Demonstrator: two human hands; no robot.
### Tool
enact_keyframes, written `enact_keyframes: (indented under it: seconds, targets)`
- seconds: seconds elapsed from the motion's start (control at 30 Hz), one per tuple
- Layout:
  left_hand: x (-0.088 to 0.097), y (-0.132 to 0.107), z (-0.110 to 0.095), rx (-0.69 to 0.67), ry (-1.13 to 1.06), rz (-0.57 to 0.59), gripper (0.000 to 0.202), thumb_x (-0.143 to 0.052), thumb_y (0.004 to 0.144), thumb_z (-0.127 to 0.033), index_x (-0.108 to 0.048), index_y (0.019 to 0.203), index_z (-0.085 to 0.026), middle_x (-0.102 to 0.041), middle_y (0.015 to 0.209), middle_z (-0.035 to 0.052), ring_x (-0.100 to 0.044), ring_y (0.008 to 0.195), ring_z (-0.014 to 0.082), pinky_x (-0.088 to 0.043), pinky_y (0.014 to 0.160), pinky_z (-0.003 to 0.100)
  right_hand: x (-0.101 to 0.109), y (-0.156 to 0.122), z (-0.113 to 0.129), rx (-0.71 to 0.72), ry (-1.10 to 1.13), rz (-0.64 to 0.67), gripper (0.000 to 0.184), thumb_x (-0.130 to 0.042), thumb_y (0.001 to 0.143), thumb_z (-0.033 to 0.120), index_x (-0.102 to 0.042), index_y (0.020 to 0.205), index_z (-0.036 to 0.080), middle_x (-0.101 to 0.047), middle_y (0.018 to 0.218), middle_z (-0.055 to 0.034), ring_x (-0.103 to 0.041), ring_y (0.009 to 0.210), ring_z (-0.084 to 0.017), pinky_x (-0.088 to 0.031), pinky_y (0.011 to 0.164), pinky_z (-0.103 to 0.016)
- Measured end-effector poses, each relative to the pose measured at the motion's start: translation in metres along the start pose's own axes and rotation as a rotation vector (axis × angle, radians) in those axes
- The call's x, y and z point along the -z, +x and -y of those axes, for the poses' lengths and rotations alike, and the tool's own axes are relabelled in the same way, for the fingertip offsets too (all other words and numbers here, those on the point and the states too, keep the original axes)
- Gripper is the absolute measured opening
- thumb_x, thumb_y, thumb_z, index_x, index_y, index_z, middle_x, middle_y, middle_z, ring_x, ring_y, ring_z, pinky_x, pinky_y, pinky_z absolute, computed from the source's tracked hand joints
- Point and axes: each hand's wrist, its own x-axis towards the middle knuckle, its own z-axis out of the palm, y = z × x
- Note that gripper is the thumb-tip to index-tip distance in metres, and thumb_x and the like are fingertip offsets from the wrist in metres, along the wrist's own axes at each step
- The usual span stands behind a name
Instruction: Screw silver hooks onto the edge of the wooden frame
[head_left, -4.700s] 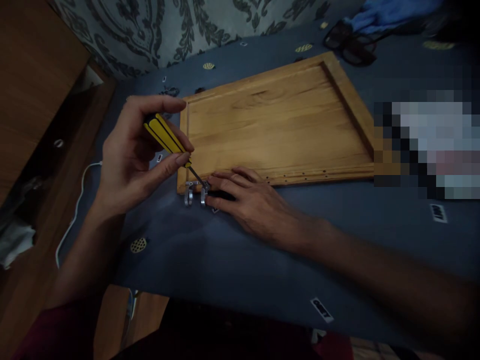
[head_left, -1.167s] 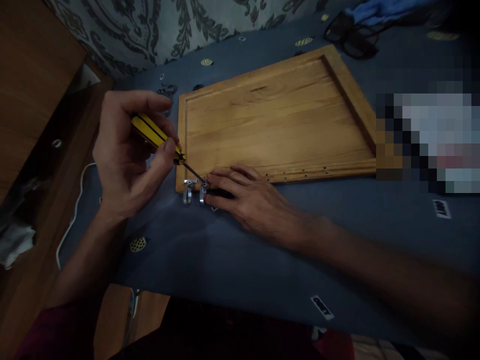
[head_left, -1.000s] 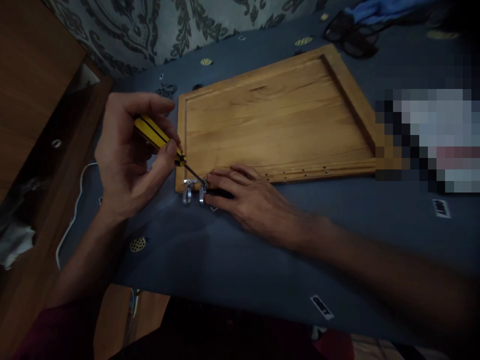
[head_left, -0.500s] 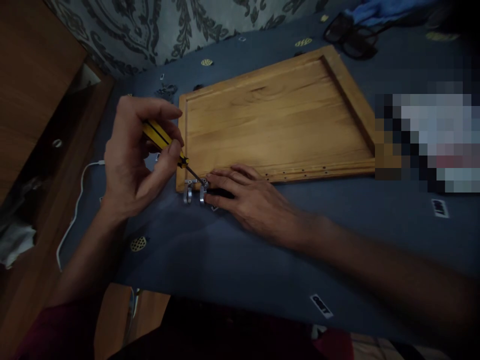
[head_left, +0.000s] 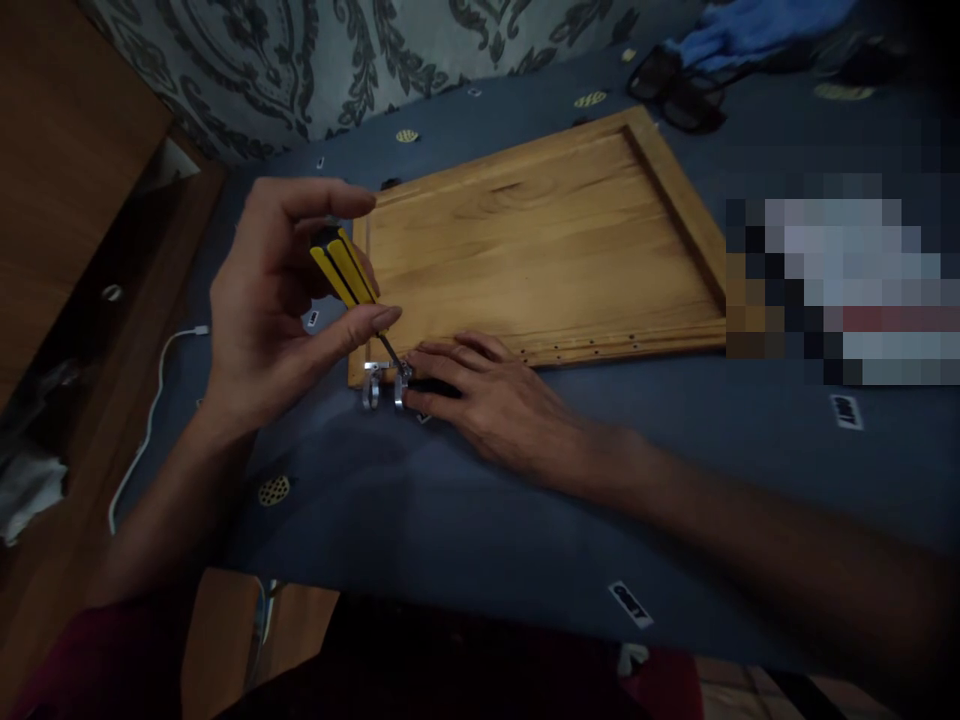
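My left hand (head_left: 274,300) has its thumb and fingers around the yellow and black handle of a screwdriver (head_left: 343,268), with the index finger stretched out above. The shaft slants down to a shiny metal fitting (head_left: 400,385) with curved, loop-like parts. This fitting sits at the near left corner of a wooden panel (head_left: 517,240) with a raised frame. My right hand (head_left: 495,400) lies along the panel's near edge, fingertips on top and thumb lower, closed against the fitting. Where the screwdriver's tip meets the fitting is partly hidden by my fingers.
The panel lies on a blue patterned cloth (head_left: 480,550). Sunglasses (head_left: 679,90) and a blue cloth item (head_left: 765,30) lie behind it. A white cable (head_left: 156,420) runs along the left, beside wooden furniture (head_left: 67,200). A pixelated patch covers the right side.
My left thumb has pushed forward over the screwdriver and its handle has turned and stands steeper. My right hand keeps its place on the panel. The view has shifted slightly.
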Motion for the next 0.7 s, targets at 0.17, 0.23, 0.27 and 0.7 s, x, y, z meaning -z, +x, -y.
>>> enact_keyframes:
  seconds: [0.17, 0.23, 0.27, 0.7]
  targets:
    - [-0.008, -0.005, -0.017, 0.154, -0.099, -0.044, 0.047, -0.081, 0.089, -0.033, -0.061, 0.132, -0.034, -0.06, 0.115, 0.003, -0.071, 0.084, 0.0136, -0.065, 0.068, 0.027, -0.001, -0.001, -0.001, 0.013, 0.011, -0.018, 0.038, -0.053, 0.098, 0.007, -0.07, 0.13, 0.019, -0.065, 0.143, -0.0138, -0.057, 0.137, -0.032, -0.047, 0.112, -0.055]
    - [-0.01, -0.007, -0.026, 0.235, -0.106, -0.073, 0.043, -0.075, 0.092, -0.027, -0.061, 0.131, -0.039, -0.059, 0.116, 0.0027, -0.07, 0.084, 0.0144, -0.065, 0.067, 0.028, 0.0, -0.001, -0.001, 0.018, 0.014, -0.018, 0.039, -0.055, 0.097, 0.007, -0.07, 0.131, 0.02, -0.065, 0.144, -0.0138, -0.057, 0.138, -0.032, -0.047, 0.112, -0.055]
    - [-0.011, -0.007, -0.029, 0.252, -0.1, -0.08, 0.043, -0.074, 0.093, -0.026, -0.061, 0.13, -0.041, -0.058, 0.117, 0.0026, -0.07, 0.085, 0.0151, -0.065, 0.066, 0.029, 0.0, -0.002, -0.001, 0.019, 0.017, -0.015, 0.04, -0.055, 0.096, 0.007, -0.07, 0.131, 0.02, -0.064, 0.145, -0.0141, -0.057, 0.138, -0.032, -0.047, 0.112, -0.056]
    - [-0.007, -0.008, -0.01, 0.008, -0.033, -0.082, 0.071, -0.09, 0.076, -0.043, -0.062, 0.14, -0.033, -0.059, 0.126, 0.0046, -0.069, 0.082, 0.0119, -0.067, 0.067, 0.022, -0.002, -0.002, -0.001, 0.0, 0.012, -0.015, 0.038, -0.054, 0.099, 0.009, -0.07, 0.131, 0.021, -0.066, 0.143, -0.0139, -0.057, 0.138, -0.032, -0.047, 0.112, -0.056]
